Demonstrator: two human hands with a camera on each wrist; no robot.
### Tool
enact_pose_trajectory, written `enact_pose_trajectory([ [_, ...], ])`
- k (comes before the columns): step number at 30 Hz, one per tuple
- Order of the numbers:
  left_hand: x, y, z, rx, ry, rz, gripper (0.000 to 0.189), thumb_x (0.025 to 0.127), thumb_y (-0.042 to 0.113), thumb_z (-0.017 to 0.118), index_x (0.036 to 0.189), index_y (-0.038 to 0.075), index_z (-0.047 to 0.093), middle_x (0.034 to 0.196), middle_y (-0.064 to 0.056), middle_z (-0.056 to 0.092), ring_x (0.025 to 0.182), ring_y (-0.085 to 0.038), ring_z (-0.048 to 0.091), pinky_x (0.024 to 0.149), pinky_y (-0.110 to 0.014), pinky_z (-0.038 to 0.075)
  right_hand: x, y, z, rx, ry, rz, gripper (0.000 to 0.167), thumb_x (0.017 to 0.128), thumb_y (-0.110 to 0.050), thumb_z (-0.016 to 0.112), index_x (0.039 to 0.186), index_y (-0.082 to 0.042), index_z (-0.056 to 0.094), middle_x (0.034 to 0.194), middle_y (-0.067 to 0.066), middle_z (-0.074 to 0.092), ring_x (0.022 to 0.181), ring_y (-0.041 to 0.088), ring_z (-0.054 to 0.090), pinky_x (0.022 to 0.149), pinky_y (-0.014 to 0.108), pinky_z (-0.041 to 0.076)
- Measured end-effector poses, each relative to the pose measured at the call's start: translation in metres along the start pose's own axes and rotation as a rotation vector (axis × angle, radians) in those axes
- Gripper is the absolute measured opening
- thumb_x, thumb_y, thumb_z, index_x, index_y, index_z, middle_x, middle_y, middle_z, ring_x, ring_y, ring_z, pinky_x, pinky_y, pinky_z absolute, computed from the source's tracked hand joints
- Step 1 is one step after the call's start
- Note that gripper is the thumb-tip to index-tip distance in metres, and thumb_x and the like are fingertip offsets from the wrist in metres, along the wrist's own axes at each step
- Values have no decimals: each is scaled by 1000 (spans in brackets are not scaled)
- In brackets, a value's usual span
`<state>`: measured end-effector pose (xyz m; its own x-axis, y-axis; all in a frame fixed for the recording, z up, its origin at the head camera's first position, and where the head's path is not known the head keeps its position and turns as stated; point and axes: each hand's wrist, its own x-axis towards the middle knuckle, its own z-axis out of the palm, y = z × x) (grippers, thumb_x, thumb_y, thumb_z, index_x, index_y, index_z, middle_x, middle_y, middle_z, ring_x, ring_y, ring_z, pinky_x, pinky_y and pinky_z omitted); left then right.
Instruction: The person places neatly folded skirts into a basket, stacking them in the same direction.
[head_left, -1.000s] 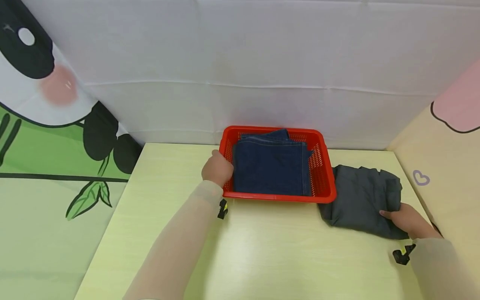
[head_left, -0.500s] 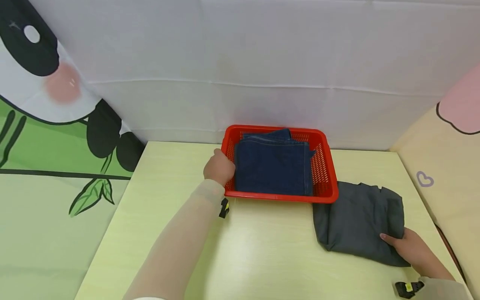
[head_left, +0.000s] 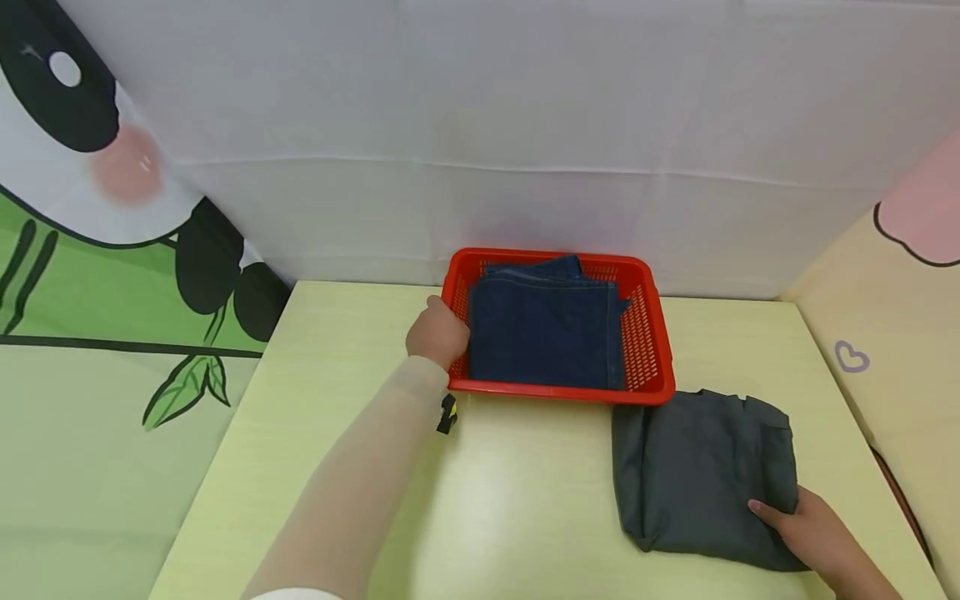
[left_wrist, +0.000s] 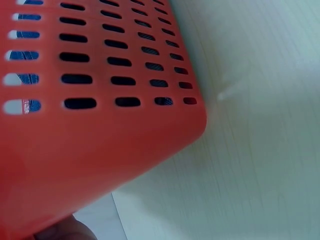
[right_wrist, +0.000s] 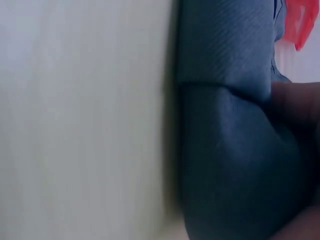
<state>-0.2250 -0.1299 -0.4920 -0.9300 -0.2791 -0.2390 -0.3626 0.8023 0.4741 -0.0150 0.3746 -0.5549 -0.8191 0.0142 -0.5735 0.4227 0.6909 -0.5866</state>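
A red plastic basket [head_left: 555, 392] stands against the back wall, with folded dark blue jeans [head_left: 543, 333] lying inside. My left hand [head_left: 438, 332] grips the basket's left rim; in the left wrist view a finger [left_wrist: 67, 230] shows under the rim. In front of the basket's right corner lies a folded dark grey garment [head_left: 701, 475], partly hidden beneath that corner. My right hand [head_left: 813, 533] holds its right edge, thumb on top and the other fingers hidden. The right wrist view shows the thick folded edge of the grey garment [right_wrist: 230, 125] close up.
Everything rests on a pale wooden table [head_left: 480, 500]. A white sheet [head_left: 450, 125] covers the wall behind it. At the right, a cream panel [head_left: 900, 375] with a heart drawing borders the table. A printed cartoon sheet [head_left: 112, 275] lines the left side.
My right hand has drawn the grey garment toward the front of the table and slightly left, away from beside the basket. The left hand and the basket have stayed in place.
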Motion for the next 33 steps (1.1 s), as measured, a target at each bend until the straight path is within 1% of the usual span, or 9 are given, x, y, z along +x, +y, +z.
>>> enact_pose_trajectory([
  [3,1,0,2,-1,1,0,50,93,19,71,130,-1,45,100,-17,66,81,-31,68,76,-48,61,-3,-4,10,-52,28,-10,80,103,-39,62,135,29,35,129,44,53,115,54,59,93,59,52],
  [8,2,0,2,-23,1,-2,50,92,18,72,129,-1,45,101,-17,66,82,-32,67,77,-48,61,-9,-14,31,-102,36,-19,83,102,-45,63,135,27,39,129,43,54,117,57,57,93,59,52],
  [11,3,-1,2,-26,1,-2,50,92,18,73,129,-1,45,101,-17,66,82,-32,68,78,-49,61,-12,-22,43,-117,41,-22,85,100,-49,63,134,26,42,127,42,56,116,58,57,93,60,52],
  [15,3,-2,2,-25,-1,-5,49,92,18,72,130,-1,45,101,-17,66,82,-31,67,78,-48,61,-16,-34,59,-158,71,-21,89,97,-55,64,132,24,46,125,40,58,115,57,57,93,61,51],
  [18,2,-2,3,-22,2,-4,49,93,19,71,130,-1,45,100,-17,66,82,-31,67,77,-47,61,-18,-45,73,-180,93,-20,87,96,-55,67,132,23,47,123,38,60,115,56,59,93,61,51],
  [22,3,-1,2,-14,10,-1,48,93,20,70,129,-1,46,99,-17,65,81,-31,66,77,-46,60,-20,-62,90,-174,98,-7,81,95,-48,70,132,21,48,124,37,61,114,54,60,95,62,50],
  [25,2,-1,2,-11,10,-1,47,93,20,70,128,-1,46,98,-16,65,81,-31,66,76,-46,60,-20,-71,100,-155,91,4,82,95,-49,71,133,20,48,125,36,61,114,52,60,96,63,50],
  [29,1,-1,2,-10,9,3,47,94,20,69,128,-1,45,97,-16,65,80,-31,66,75,-46,59,-20,-80,109,-117,87,-6,84,93,-51,73,133,20,49,124,34,62,112,49,62,95,62,50],
  [33,0,-1,0,-19,9,8,48,93,20,69,129,-1,45,98,-16,65,81,-31,66,75,-46,60,-19,-89,114,-95,89,-27,81,92,-49,74,133,18,51,122,31,65,110,44,64,95,61,51],
])
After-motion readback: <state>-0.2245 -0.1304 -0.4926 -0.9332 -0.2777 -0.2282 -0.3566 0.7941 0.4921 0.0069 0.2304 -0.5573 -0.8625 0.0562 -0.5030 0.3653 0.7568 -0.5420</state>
